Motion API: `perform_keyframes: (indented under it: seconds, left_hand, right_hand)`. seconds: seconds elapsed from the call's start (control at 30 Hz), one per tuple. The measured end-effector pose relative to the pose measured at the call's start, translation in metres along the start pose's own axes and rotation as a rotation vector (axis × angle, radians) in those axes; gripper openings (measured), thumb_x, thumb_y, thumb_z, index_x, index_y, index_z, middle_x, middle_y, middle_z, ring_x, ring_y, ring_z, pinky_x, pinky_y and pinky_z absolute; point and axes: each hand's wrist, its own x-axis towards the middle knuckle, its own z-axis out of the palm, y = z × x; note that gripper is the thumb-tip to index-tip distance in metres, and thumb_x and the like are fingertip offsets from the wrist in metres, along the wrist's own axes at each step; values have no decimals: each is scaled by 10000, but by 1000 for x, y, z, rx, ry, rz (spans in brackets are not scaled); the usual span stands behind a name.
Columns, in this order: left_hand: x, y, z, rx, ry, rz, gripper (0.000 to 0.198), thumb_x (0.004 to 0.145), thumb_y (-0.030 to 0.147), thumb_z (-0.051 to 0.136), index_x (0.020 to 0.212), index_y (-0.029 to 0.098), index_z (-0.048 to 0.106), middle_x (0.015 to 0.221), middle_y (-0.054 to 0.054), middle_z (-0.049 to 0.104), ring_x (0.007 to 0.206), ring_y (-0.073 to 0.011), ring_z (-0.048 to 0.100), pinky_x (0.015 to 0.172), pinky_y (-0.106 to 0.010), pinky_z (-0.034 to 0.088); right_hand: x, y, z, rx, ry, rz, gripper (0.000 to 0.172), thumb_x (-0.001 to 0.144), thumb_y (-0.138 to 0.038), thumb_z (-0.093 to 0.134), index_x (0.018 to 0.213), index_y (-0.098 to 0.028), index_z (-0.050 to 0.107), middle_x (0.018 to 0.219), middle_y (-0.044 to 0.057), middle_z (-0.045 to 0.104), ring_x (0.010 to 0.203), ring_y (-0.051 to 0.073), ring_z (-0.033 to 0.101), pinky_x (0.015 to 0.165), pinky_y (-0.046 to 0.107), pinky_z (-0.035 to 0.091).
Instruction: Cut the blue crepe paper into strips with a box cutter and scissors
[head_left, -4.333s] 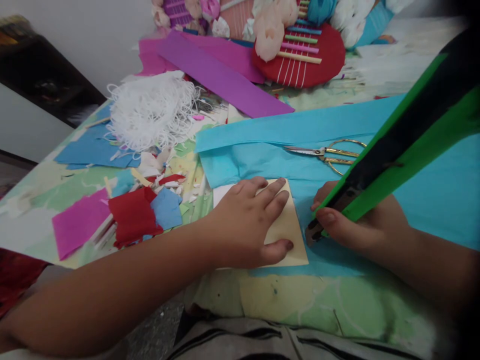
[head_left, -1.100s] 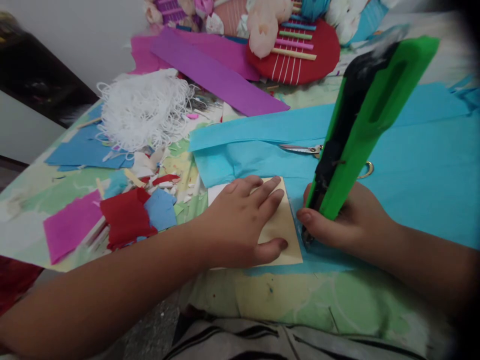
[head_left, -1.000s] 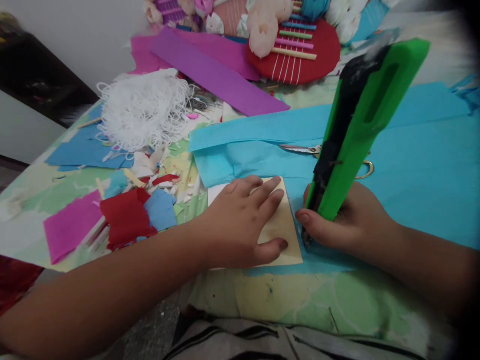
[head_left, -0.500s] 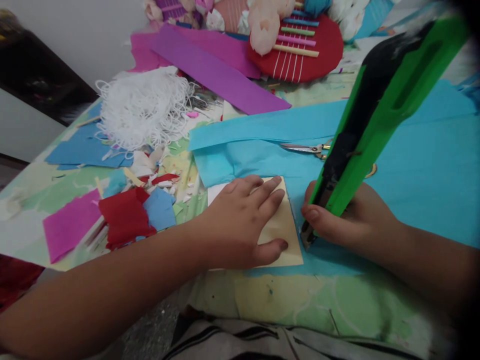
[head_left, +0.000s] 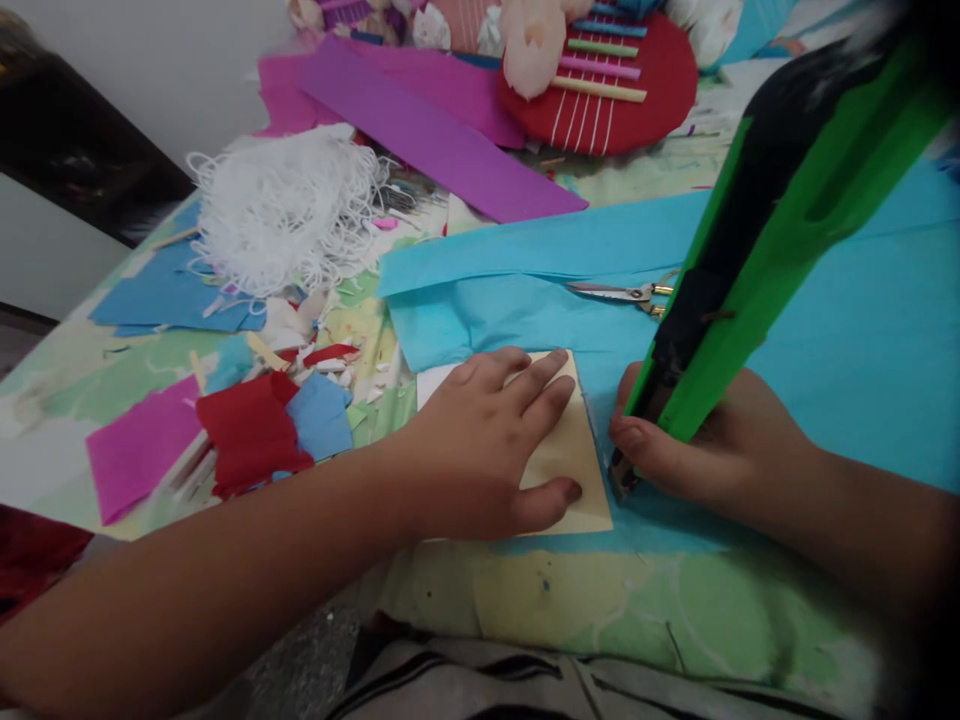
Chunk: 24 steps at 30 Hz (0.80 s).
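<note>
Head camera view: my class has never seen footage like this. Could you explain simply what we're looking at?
There is no machine here, just a person's two bare hands. The camera is worn on the head, looking forward and down.

The left hand presses flat on a pale yellow, straight-edged sheet. The right hand grips a long green-and-black tool with a metal tip, pointing down beside that sheet's edge.

Beneath the tool is a large bright-blue sheet, with gold-handled metal scissors lying on it, partly hidden by the tool. Farther off are a tangled heap of white string, a long purple strip and a rounded red piece strung with white lines.
</note>
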Motion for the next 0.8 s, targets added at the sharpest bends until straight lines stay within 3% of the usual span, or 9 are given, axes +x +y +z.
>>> perform_keyframes:
  seconds: [0.57,0.8]
  left_hand:
    - [0,0,0,-11,33,7,673,780,512,437,1278,61,409,1379,-170,364,1218,-357,350,984,-502,294]
    - [0,0,0,1,51,21,665,785,499,454,1273,48,418,1363,-177,384,1207,-355,357,981,-493,295]
  right_hand:
    - [-1,-10,-4,-185,-13,3,215,713,-290,513,535,-197,435,462,-36,426,441,84,397,443,236,285]
    - [-2,-8,-2,-219,40,-81,206,700,-298,528,543,-210,426,452,-42,403,427,85,370,453,238,284]
